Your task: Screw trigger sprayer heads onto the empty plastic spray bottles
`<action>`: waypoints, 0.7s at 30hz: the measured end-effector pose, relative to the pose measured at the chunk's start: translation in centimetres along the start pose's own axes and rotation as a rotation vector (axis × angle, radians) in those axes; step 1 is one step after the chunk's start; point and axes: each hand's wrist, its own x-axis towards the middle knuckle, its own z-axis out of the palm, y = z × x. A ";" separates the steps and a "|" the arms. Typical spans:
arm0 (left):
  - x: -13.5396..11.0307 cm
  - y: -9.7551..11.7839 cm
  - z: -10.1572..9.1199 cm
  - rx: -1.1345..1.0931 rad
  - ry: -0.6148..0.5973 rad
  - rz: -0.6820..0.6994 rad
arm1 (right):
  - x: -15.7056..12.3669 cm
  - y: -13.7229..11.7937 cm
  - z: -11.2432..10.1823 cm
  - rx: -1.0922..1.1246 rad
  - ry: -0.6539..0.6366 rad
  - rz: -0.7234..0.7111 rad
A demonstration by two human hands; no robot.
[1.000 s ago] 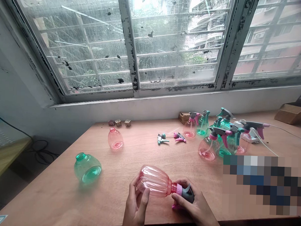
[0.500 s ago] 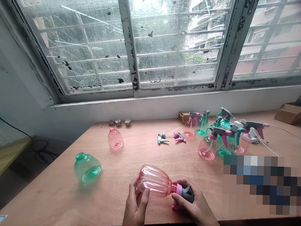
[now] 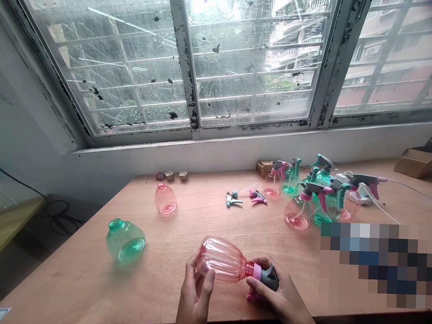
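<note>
A clear pink spray bottle (image 3: 222, 259) lies sideways above the near part of the table, its base toward the left. Around that base are the fingers and thumb of my left hand (image 3: 197, 289). My right hand (image 3: 273, 289) grips the grey and pink trigger sprayer head (image 3: 268, 278) at the bottle's neck, with the pink collar (image 3: 256, 271) against the neck. Part of the trigger is hidden by my right hand. To the left, a green bottle without a sprayer (image 3: 126, 242) leans on the table, and behind it is a pink bottle without one (image 3: 165, 199).
Two loose sprayer heads, one teal (image 3: 232, 199) and one pink (image 3: 258, 197), lie mid-table. Several assembled spray bottles (image 3: 299, 212) cluster at the right, by a white power strip (image 3: 359, 197) with cords. Small blocks (image 3: 169, 176) and a cardboard box (image 3: 417, 162) are along the back. A pixelated patch covers the right.
</note>
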 end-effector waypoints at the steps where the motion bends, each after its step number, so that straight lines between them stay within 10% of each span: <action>1: 0.0 0.0 0.0 0.000 -0.002 -0.002 | 0.0 0.0 0.0 0.000 0.002 0.001; 21: 0.0 0.1 -0.1 0.007 -0.023 -0.005 | 0.0 -0.1 0.2 -0.001 0.032 0.005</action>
